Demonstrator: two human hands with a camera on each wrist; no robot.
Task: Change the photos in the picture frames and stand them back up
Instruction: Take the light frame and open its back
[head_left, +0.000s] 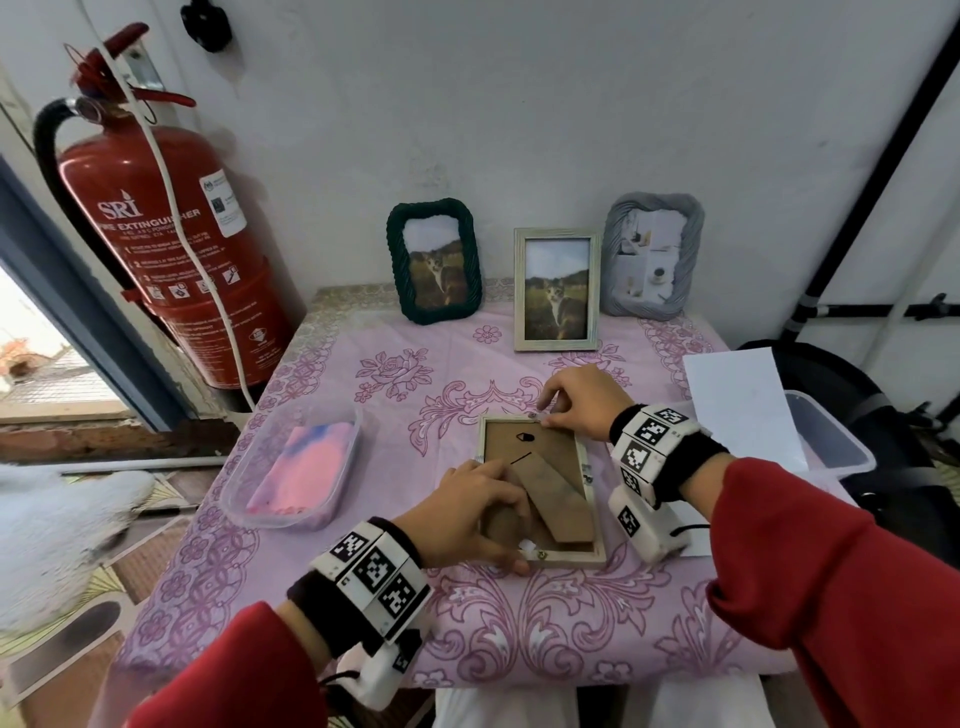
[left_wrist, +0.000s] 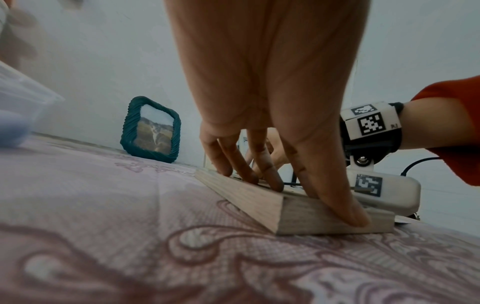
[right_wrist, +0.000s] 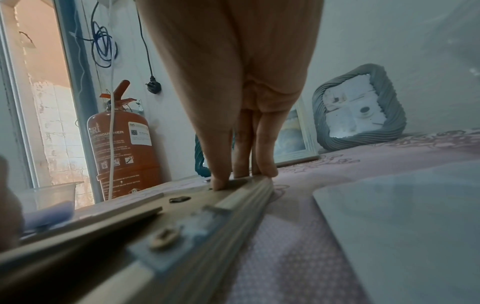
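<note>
I'm looking into a lived-in home corner: a floral pink tablecloth (head_left: 395, 374) covering a small table, cat photos in frames (head_left: 435, 262) leaning against a plain wall, a fire extinguisher (head_left: 171, 249) hanging beside a window.

L hand (head_left: 470, 512) at 7 o'clock, palm down, fingers (left_wrist: 262, 164) straight, tips pressing, thumb along near edge. R hand (head_left: 582, 405) at 1 o'clock, fingertips (right_wrist: 221, 181) bunched, pressing down. Both forearms angled inward, red sleeves (head_left: 841, 571), wrist bands.

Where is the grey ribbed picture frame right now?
In the head view the grey ribbed picture frame stands at the table's far right against the white wall, just right of the upright pale wooden frame with a cat photo.
</note>
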